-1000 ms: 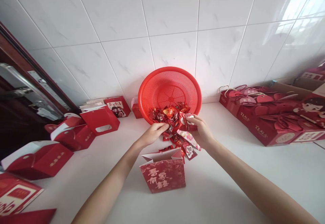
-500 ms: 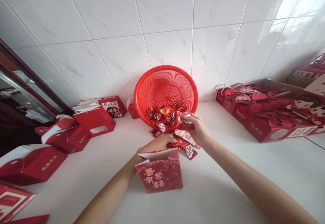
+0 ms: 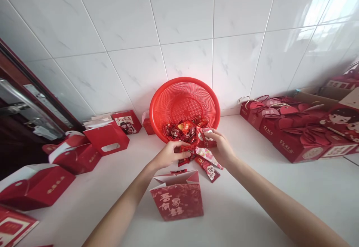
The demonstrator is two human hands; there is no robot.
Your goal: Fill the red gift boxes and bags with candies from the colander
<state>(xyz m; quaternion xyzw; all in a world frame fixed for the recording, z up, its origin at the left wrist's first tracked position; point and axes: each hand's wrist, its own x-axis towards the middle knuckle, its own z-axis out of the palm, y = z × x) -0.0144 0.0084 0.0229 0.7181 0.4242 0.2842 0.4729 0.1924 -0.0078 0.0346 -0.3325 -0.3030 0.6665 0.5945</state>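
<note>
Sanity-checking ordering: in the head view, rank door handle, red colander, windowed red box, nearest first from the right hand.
From the right hand:
1. Red colander, ahead and left.
2. Windowed red box, farther left.
3. Door handle, far left edge.

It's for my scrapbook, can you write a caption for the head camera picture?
Two hands gather red packets between a tipped basket and an open bag.

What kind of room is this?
I can't tell exactly, but it looks like an ordinary room indoors, maybe in someone's home. There's a shiny tiled wall, a white tabletop beside it, and a door with a metal handle on the left.
</note>
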